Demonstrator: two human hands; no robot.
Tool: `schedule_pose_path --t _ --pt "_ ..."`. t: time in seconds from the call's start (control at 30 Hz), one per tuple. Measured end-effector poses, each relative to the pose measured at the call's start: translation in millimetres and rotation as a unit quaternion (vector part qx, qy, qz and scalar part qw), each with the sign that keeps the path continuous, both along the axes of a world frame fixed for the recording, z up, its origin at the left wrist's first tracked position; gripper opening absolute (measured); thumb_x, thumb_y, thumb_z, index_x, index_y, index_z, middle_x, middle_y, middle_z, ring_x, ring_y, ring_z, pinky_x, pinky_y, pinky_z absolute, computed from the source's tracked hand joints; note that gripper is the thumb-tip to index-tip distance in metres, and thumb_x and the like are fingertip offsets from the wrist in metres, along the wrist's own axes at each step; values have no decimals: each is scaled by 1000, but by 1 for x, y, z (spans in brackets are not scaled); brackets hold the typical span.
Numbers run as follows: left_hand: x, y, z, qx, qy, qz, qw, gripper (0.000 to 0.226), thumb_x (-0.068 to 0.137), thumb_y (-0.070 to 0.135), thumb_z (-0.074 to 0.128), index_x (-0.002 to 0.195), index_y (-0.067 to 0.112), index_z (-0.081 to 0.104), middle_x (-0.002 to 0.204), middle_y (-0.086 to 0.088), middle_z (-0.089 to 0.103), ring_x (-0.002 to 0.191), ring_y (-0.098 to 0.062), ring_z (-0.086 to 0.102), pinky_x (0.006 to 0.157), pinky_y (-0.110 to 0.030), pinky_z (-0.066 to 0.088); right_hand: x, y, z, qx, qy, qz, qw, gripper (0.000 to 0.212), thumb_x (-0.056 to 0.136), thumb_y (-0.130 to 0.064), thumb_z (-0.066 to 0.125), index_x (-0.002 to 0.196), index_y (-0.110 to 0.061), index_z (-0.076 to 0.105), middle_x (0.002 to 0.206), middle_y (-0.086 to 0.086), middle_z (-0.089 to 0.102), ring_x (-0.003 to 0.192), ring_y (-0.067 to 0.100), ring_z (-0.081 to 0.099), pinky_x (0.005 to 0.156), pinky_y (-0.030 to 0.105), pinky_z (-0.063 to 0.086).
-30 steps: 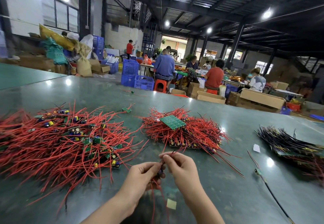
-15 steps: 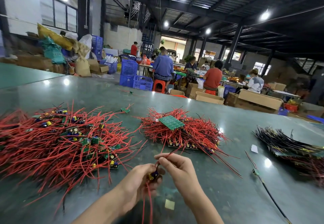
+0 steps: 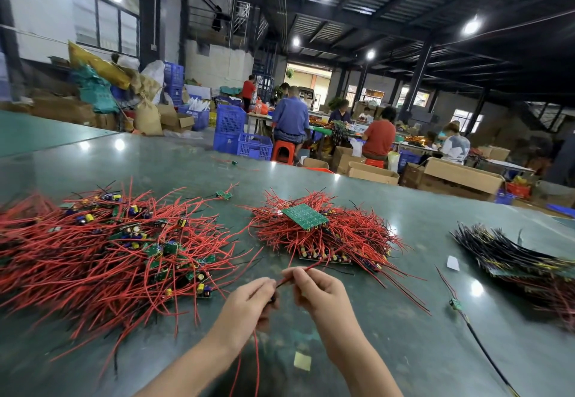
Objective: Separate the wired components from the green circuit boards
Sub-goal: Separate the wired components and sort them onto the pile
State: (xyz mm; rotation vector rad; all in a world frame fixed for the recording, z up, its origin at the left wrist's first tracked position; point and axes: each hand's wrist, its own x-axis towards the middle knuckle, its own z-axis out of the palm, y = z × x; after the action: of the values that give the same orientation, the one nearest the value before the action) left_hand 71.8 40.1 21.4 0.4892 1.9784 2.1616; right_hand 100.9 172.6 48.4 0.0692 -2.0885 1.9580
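Note:
Both hands meet low in the middle of the dark green table point(image 3: 389, 350). My left hand point(image 3: 249, 300) grips a small wired component, mostly hidden in its fingers, with red leads point(image 3: 255, 362) hanging below. My right hand point(image 3: 317, 287) pinches a red wire point(image 3: 306, 269) that runs up and right from between the hands. A wide pile of red-wired small boards point(image 3: 118, 250) lies to the left. Behind the hands sits a second red pile point(image 3: 336, 238) with a green circuit board point(image 3: 305, 216) on top.
A stack of black-wired boards point(image 3: 510, 256) lies at the right. A single wired piece point(image 3: 455, 303) with a black lead rests right of my hands, a yellow paper scrap point(image 3: 302, 361) near my right forearm. Seated people, blue crates point(image 3: 242, 138) and cardboard boxes point(image 3: 460, 175) fill the hall beyond.
My right hand has drawn the red wire up and to the right, away from the left hand. The left hand stays low, still around the component.

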Motion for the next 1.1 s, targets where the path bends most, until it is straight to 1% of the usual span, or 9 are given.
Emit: schedule_pose_path --t 0.1,0.23,0.43,0.53,0.7,0.8,0.9,1.0,1.1 --pt "-3 -5 0 -101 140 45 984 38 96 17 51 58 18 48 53 5 39 54 -10 37 58 -30 30 0 1 1 25 3 -1 1000 27 94 -10 52 77 -17 73 59 -9 64 52 1 42 53 11 34" --pt "-7 -10 -3 -200 289 101 931 38 90 12 57 57 19 40 52 7 37 53 -7 37 54 -24 26 -3 -2 -2 130 6 -55 990 33 95 -12 51 73 -27 70 59 -9 62 50 -1 44 54 13 35" --pt "-7 -11 -8 -268 359 98 889 28 90 16 57 64 12 46 63 7 42 61 -5 41 60 -22 31 -6 0 -5 62 -18 -114 991 34 97 -18 48 73 -19 72 63 -7 67 50 0 50 52 15 39" --pt "-4 -8 -5 -252 347 87 899 31 91 17 57 62 9 46 61 6 41 59 -6 39 59 -22 30 -7 5 -6 71 -11 -130 989 31 96 -14 50 76 -18 73 61 -10 65 50 -1 47 54 14 38" --pt "-7 -7 3 -190 207 71 957 43 92 20 57 51 20 45 45 4 32 46 -8 31 53 -26 25 -7 6 -9 254 120 -213 936 22 91 -2 54 80 -13 69 76 -11 63 75 -5 56 70 10 40" --pt "-8 -10 3 -160 147 41 975 46 93 22 54 48 24 48 46 1 32 47 -16 32 56 -30 26 -7 6 -8 139 43 -187 972 26 95 -11 50 80 -16 70 68 -12 63 61 -2 53 63 15 39" --pt "-6 -11 2 -179 171 43 968 43 92 22 55 51 21 47 45 4 30 45 -11 28 54 -29 25 -8 13 -4 -32 -25 -170 985 32 98 -11 45 80 -13 71 69 -4 65 55 8 46 51 14 37" --pt "-6 -10 1 -218 224 58 948 38 92 22 56 56 11 47 46 5 31 45 -8 29 50 -22 23 -6 14 2 -52 -32 -152 987 34 98 -7 42 78 -12 69 71 1 64 55 9 45 48 12 35" --pt "-9 -14 4 -229 231 62 944 38 91 21 56 56 12 46 46 6 31 46 -8 30 50 -22 23 -5 18 7 -44 -21 -109 993 38 98 -12 42 76 -15 73 74 -2 67 61 10 48 58 18 37"
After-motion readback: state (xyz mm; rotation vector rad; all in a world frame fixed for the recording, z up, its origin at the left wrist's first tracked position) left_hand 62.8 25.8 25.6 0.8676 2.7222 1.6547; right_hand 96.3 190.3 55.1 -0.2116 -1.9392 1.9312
